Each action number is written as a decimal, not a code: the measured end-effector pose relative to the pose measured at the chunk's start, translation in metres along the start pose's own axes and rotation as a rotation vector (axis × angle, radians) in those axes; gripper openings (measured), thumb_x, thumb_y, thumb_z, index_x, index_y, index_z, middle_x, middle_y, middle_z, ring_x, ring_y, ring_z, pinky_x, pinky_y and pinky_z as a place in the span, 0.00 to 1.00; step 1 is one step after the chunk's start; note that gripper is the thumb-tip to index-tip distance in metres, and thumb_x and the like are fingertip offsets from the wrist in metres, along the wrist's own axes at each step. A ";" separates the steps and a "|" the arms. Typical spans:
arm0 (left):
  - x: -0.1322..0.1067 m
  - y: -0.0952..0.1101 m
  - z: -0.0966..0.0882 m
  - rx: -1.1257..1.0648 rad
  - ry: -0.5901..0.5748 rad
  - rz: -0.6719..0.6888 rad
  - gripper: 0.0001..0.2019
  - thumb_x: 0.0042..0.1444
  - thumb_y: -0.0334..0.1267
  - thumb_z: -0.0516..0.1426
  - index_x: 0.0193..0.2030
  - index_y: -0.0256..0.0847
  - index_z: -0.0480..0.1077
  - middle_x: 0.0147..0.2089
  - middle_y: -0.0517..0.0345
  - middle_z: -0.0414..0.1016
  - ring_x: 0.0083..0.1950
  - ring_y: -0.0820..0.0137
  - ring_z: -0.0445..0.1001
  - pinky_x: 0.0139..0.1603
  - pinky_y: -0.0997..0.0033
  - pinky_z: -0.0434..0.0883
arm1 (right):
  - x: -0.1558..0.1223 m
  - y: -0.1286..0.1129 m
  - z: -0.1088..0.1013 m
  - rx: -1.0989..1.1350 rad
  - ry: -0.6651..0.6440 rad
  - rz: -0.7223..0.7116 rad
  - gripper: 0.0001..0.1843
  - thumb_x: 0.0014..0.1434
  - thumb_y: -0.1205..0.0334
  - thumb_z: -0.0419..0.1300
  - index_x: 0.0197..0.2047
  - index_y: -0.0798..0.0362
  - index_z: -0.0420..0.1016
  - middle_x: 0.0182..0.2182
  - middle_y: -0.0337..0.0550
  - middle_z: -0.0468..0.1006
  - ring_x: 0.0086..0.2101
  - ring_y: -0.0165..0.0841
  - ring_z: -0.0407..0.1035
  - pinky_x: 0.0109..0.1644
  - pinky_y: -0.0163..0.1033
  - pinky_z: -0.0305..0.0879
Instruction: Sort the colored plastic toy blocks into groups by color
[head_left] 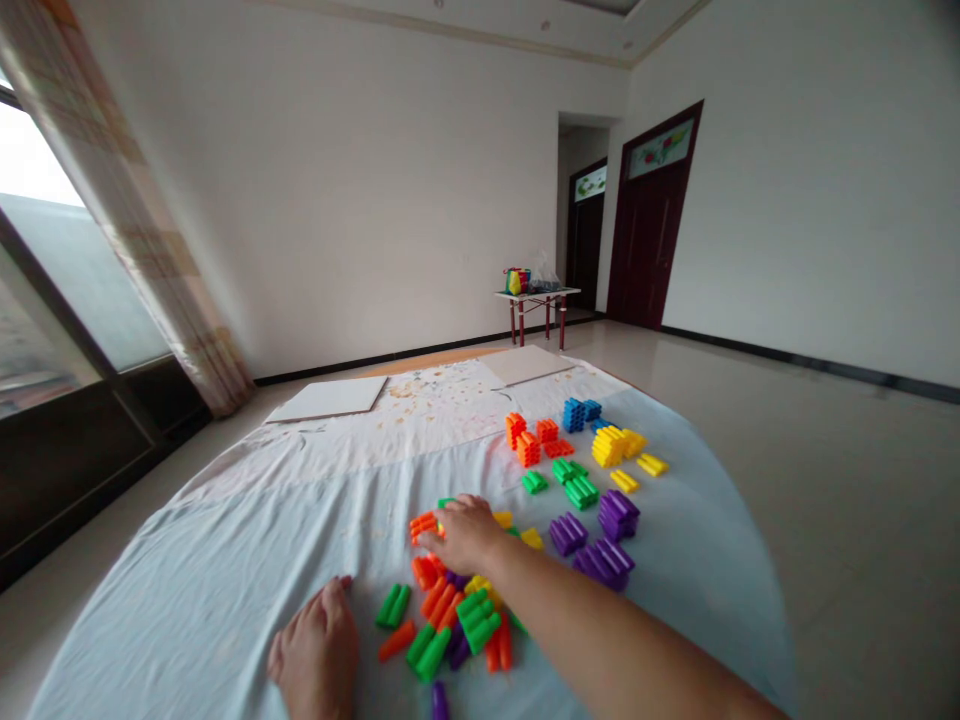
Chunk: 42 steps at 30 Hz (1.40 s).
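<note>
My right hand [466,535] reaches over the far end of a loose pile of coloured plastic tube blocks. Its fingers curl downward, and the thumb side is against an orange tube block [423,526]; whatever lies under the palm is hidden. Close to the wrist is a yellow block [532,539]. My left hand [315,645] rests on the cloth left of the pile, fingers loosely bent and holding nothing visible. Between the hands lie a green pair of tubes [393,606], a single orange tube [397,641] and a larger green block [478,620]. A purple tube [439,700] lies nearest me.
Right of the pile stand colour groups: orange [528,449], blue [574,415], yellow [609,446], green [580,491] and purple [619,514]. A pale cloth [247,540] covers the rounded table. Two flat boards [330,398] lie at its far edge. Behind stands a small table [551,294].
</note>
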<state>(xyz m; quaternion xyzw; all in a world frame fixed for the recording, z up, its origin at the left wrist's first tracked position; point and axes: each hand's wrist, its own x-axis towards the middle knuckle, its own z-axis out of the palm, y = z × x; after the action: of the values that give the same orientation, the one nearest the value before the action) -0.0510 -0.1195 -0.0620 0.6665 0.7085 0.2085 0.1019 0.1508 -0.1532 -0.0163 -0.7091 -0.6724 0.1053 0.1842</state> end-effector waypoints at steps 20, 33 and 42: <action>-0.003 0.005 -0.005 -0.045 -0.022 -0.016 0.24 0.57 0.41 0.37 0.45 0.42 0.73 0.46 0.49 0.76 0.53 0.55 0.68 0.54 0.58 0.60 | -0.077 0.022 0.028 0.130 0.224 0.114 0.33 0.61 0.43 0.48 0.64 0.52 0.56 0.64 0.50 0.53 0.62 0.52 0.45 0.62 0.64 0.40; 0.001 -0.001 -0.002 -0.176 0.022 -0.084 0.27 0.57 0.45 0.37 0.41 0.39 0.76 0.40 0.46 0.78 0.47 0.56 0.72 0.47 0.60 0.65 | -0.097 0.015 0.020 0.289 0.391 -0.158 0.23 0.63 0.50 0.50 0.57 0.51 0.64 0.54 0.48 0.70 0.58 0.43 0.55 0.63 0.57 0.46; 0.000 -0.006 0.004 -0.379 0.055 -0.145 0.28 0.55 0.48 0.39 0.40 0.36 0.76 0.36 0.48 0.78 0.43 0.58 0.73 0.44 0.64 0.66 | -0.082 0.040 0.036 0.361 0.420 -0.044 0.21 0.63 0.60 0.48 0.56 0.59 0.64 0.51 0.57 0.71 0.53 0.42 0.63 0.56 0.51 0.61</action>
<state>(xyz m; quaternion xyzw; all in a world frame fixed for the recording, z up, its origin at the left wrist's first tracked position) -0.0551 -0.1194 -0.0679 0.5766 0.7054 0.3482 0.2207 0.1674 -0.2311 -0.0731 -0.6562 -0.6053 0.0701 0.4450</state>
